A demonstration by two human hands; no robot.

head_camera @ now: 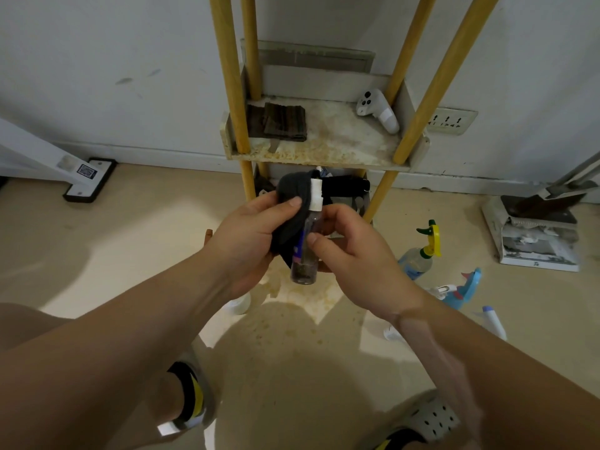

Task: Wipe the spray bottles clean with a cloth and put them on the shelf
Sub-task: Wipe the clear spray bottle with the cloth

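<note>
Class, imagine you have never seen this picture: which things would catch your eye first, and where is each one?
First, mid-frame: the left hand presses a dark cloth against a small clear spray bottle, which the right hand holds. Behind them stands a stained shelf on yellow poles, bearing a white controller. Right of it, on the floor, lies a bottle with a yellow-green trigger.

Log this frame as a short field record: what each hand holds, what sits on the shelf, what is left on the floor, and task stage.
left hand: holds dark cloth against the bottle
right hand: grips small clear bottle, white cap up
shelf: folded brown cloth, white controller; no spray bottles
floor, right: yellow-trigger bottle, blue bottle, white bottle
stage: wiping, nothing shelved yet
</note>
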